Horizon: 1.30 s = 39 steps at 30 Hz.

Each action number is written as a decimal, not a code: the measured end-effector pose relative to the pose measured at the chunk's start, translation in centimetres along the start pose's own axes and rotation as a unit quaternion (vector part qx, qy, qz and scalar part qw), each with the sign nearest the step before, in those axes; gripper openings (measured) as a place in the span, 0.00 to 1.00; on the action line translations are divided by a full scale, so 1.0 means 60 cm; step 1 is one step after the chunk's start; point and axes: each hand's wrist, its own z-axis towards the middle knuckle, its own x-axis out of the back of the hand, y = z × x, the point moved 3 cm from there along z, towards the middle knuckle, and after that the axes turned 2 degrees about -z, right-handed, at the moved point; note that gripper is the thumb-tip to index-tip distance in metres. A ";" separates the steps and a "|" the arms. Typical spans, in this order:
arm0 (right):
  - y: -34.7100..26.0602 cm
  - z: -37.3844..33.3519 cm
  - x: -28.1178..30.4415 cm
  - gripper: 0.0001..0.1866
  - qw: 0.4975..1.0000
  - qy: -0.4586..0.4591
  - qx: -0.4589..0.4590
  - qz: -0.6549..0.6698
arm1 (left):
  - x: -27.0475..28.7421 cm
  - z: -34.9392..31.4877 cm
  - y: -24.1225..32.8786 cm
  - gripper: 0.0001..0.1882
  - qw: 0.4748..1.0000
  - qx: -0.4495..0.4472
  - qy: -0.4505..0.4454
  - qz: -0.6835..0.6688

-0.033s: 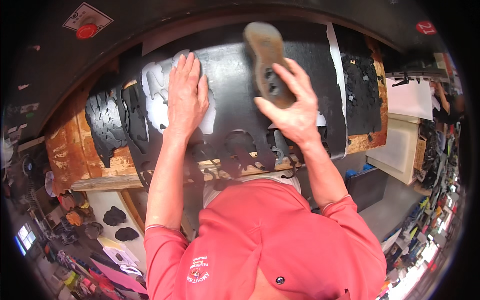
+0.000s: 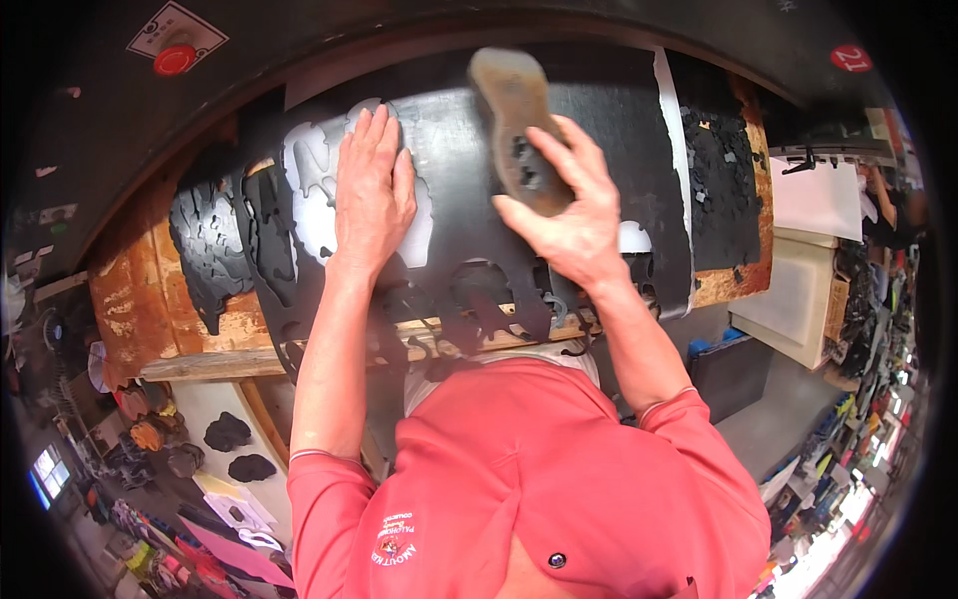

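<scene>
A black sheet of material [image 2: 614,130] covers the middle of the worktop, with sole-shaped gaps cut along its left and near sides. My left hand [image 2: 371,205] lies flat on the sheet's left part, fingers stretched forward beside a pale cut-out gap [image 2: 309,165]. In my right hand [image 2: 579,215] is a brownish, sole-shaped cutting die [image 2: 511,100], gripped at its near end with thumb and fingers on either side. The die is slightly blurred, over the sheet to the right of my left hand; whether it touches the sheet I cannot tell.
Black scraps [image 2: 205,235] lie on the worn wooden board [image 2: 150,290] at left, and more cut scraps [image 2: 718,180] at right. A dark machine beam [image 2: 399,25] spans the far side, with a red button [image 2: 175,60]. Beyond the right end stands a pale cabinet [image 2: 788,295].
My right hand and the cutting die have shifted a little to the left, uncovering more of a pale gap behind the wrist. My left hand stays in place.
</scene>
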 end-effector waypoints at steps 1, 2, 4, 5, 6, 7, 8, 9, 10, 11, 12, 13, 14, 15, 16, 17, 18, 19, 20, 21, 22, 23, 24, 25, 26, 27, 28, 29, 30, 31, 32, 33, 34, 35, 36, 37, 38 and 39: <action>-0.008 0.002 -0.022 0.38 1.000 -0.002 0.005 -0.015 | 0.002 -0.001 -0.003 0.22 0.999 -0.004 0.017 -0.027; -0.014 0.004 -0.041 0.38 0.999 -0.004 0.018 -0.031 | 0.004 -0.001 -0.006 0.22 0.998 -0.003 0.034 -0.056; -0.022 0.009 -0.077 0.38 0.998 -0.002 0.037 -0.056 | 0.005 -0.003 -0.009 0.20 0.996 -0.003 0.048 -0.074; -0.026 0.010 -0.090 0.38 0.996 -0.003 0.042 -0.073 | 0.004 -0.004 -0.008 0.20 0.997 -0.004 0.046 -0.064; -0.027 0.010 -0.099 0.37 0.995 -0.009 0.044 -0.093 | 0.003 -0.004 -0.007 0.20 0.997 -0.006 0.044 -0.055; -0.029 0.009 -0.102 0.37 0.994 -0.002 0.049 -0.098 | 0.001 -0.003 -0.005 0.19 0.998 -0.015 0.043 -0.033; -0.030 0.008 -0.106 0.37 0.993 -0.003 0.048 -0.107 | -0.001 -0.001 -0.004 0.19 0.999 -0.016 0.041 -0.026; -0.029 0.007 -0.108 0.37 0.992 -0.001 0.046 -0.115 | -0.003 0.003 -0.004 0.19 0.999 -0.017 0.039 -0.019; -0.030 0.007 -0.110 0.37 0.991 -0.003 0.045 -0.125 | -0.005 0.007 -0.005 0.18 0.999 -0.012 0.028 -0.013; -0.029 0.010 -0.113 0.37 0.990 0.000 0.043 -0.135 | -0.006 0.014 -0.005 0.18 0.999 -0.023 0.034 -0.006; -0.028 0.012 -0.116 0.37 0.988 0.002 0.040 -0.146 | -0.008 0.020 -0.007 0.18 0.999 -0.027 0.027 -0.010; -0.027 0.014 -0.118 0.37 0.988 0.006 0.034 -0.148 | -0.011 0.027 -0.010 0.19 1.000 -0.023 0.011 -0.013; -0.026 0.017 -0.120 0.36 0.988 0.010 0.028 -0.150 | -0.014 0.034 -0.014 0.19 1.000 -0.019 -0.005 -0.014; -0.026 0.020 -0.122 0.36 0.987 0.018 0.030 -0.155 | -0.014 0.040 -0.014 0.19 0.999 -0.036 0.014 -0.015; -0.024 0.022 -0.123 0.36 0.988 0.018 0.026 -0.154 | -0.016 0.044 -0.016 0.18 0.999 -0.036 0.010 -0.011; -0.023 0.025 -0.123 0.36 0.987 0.021 0.030 -0.155 | -0.017 0.047 -0.016 0.17 0.999 -0.043 0.020 -0.009; -0.022 0.026 -0.122 0.35 0.987 0.026 0.039 -0.155 | -0.017 0.049 -0.015 0.16 0.998 -0.058 0.038 -0.003; -0.021 0.027 -0.121 0.35 0.987 0.027 0.043 -0.150 | -0.019 0.051 -0.015 0.16 0.998 -0.049 0.036 -0.008; -0.020 0.027 -0.120 0.35 0.988 0.030 0.051 -0.144 | -0.019 0.051 -0.015 0.15 0.998 -0.046 0.040 -0.008; -0.019 0.026 -0.118 0.35 0.988 0.032 0.051 -0.139 | -0.020 0.052 -0.015 0.15 0.998 -0.039 0.039 -0.004; -0.017 0.026 -0.117 0.35 0.988 0.031 0.055 -0.139 | -0.020 0.051 -0.013 0.15 0.998 -0.043 0.049 -0.008; -0.017 0.025 -0.116 0.35 0.989 0.031 0.052 -0.138 | -0.019 0.051 -0.013 0.14 0.998 -0.044 0.053 -0.006; -0.016 0.025 -0.117 0.35 0.989 0.031 0.050 -0.137 | -0.019 0.051 -0.012 0.14 0.998 -0.043 0.054 0.001; -0.017 0.025 -0.117 0.35 0.989 0.035 0.055 -0.132 | -0.018 0.049 -0.012 0.14 0.997 -0.047 0.054 -0.003; -0.016 0.025 -0.119 0.35 0.990 0.034 0.046 -0.132 | -0.018 0.051 -0.013 0.14 0.998 -0.048 0.050 -0.003; -0.017 0.025 -0.120 0.36 0.990 0.031 0.041 -0.130 | -0.017 0.049 -0.013 0.14 0.998 -0.044 0.046 -0.004; -0.018 0.023 -0.120 0.36 0.991 0.030 0.035 -0.129 | -0.016 0.049 -0.016 0.15 0.999 -0.026 0.027 -0.021; -0.019 0.023 -0.120 0.37 0.991 0.024 0.038 -0.130 | -0.015 0.050 -0.019 0.17 0.999 -0.006 0.009 -0.037; -0.020 0.021 -0.119 0.38 0.990 0.020 0.039 -0.131 | -0.010 0.048 -0.021 0.18 0.998 0.013 -0.009 -0.054; -0.022 0.018 -0.115 0.39 0.990 0.017 0.041 -0.131 | 0.001 0.047 -0.022 0.18 0.994 0.022 0.017 -0.109; -0.022 0.014 -0.112 0.40 0.992 0.008 0.032 -0.124 | 0.016 0.040 -0.019 0.18 0.985 0.029 0.042 -0.163; -0.023 0.006 -0.103 0.41 0.993 0.002 0.024 -0.116 | 0.033 0.034 -0.016 0.18 0.974 0.033 0.068 -0.216; -0.023 -0.001 -0.094 0.41 0.993 0.002 0.030 -0.111 | 0.054 0.022 -0.009 0.18 0.978 0.035 0.091 -0.182; -0.023 -0.010 -0.089 0.41 0.992 0.000 0.028 -0.119 | 0.076 0.002 0.004 0.16 0.977 0.001 0.114 -0.181; -0.022 -0.015 -0.087 0.41 0.993 -0.004 0.032 -0.109 | 0.097 -0.025 0.017 0.14 0.975 -0.007 0.125 -0.184; -0.020 -0.019 -0.083 0.41 0.994 0.000 0.040 -0.101 | 0.112 -0.062 0.034 0.13 0.976 0.027 0.081 -0.203; -0.017 -0.022 -0.081 0.41 0.995 0.005 0.046 -0.094 | 0.127 -0.104 0.051 0.12 0.969 0.082 0.034 -0.229; -0.014 -0.022 -0.083 0.40 0.995 0.013 0.042 -0.091 | 0.133 -0.142 0.074 0.10 0.967 0.097 -0.004 -0.236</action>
